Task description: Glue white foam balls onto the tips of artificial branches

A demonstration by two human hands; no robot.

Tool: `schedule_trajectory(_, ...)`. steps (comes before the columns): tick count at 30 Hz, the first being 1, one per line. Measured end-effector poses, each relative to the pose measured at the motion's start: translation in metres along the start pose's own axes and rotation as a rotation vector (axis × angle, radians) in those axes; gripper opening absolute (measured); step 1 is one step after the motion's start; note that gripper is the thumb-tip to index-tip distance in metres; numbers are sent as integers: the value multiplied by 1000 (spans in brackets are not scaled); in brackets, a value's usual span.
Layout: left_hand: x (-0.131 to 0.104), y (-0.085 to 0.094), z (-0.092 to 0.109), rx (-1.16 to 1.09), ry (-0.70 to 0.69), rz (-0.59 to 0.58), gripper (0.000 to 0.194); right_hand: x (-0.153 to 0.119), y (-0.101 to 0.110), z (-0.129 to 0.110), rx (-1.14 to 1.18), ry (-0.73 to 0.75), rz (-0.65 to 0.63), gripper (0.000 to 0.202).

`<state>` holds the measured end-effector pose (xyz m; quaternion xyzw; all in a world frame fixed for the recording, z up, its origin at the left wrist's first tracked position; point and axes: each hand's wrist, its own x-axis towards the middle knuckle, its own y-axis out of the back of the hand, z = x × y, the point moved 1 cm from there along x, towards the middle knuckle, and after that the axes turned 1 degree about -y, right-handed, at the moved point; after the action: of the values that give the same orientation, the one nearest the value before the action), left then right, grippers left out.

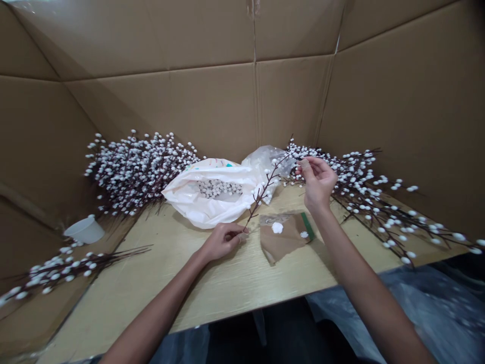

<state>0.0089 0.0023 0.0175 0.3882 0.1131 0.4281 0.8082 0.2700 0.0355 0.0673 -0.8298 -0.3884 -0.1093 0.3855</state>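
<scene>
My left hand (223, 240) pinches the lower end of a thin brown artificial berry branch (259, 198), which leans up and to the right. A few white berries sit on its side twigs. To the right of the branch's tip, my right hand (319, 183) is raised with thumb and fingers pinched together; anything between them is too small to make out. Below the hands lies a brown cardboard piece (285, 246) bearing a larger white blob (277, 228) and a smaller one (304, 234). Behind my left hand, an open white plastic bag (197, 213) holds loose white berries (220, 188).
A large pile of berry branches (132, 169) stands at the back left, another pile (356, 174) along the right. At the left are a white cup (85, 231) and a small bunch of branches (64, 268). Cardboard walls (204, 106) surround the wooden table (227, 288).
</scene>
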Motion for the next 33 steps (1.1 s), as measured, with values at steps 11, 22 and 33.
schedule_trajectory(11,-1,-1,1,51,-33,-2,29,21,14,-4,-10,97,-1,22)
schedule_trajectory(22,-1,1,6,151,-73,-25,27,19,14,-17,-83,227,-107,15)
schedule_trajectory(33,-1,1,4,145,-76,-34,26,21,15,-16,-70,188,-136,14)
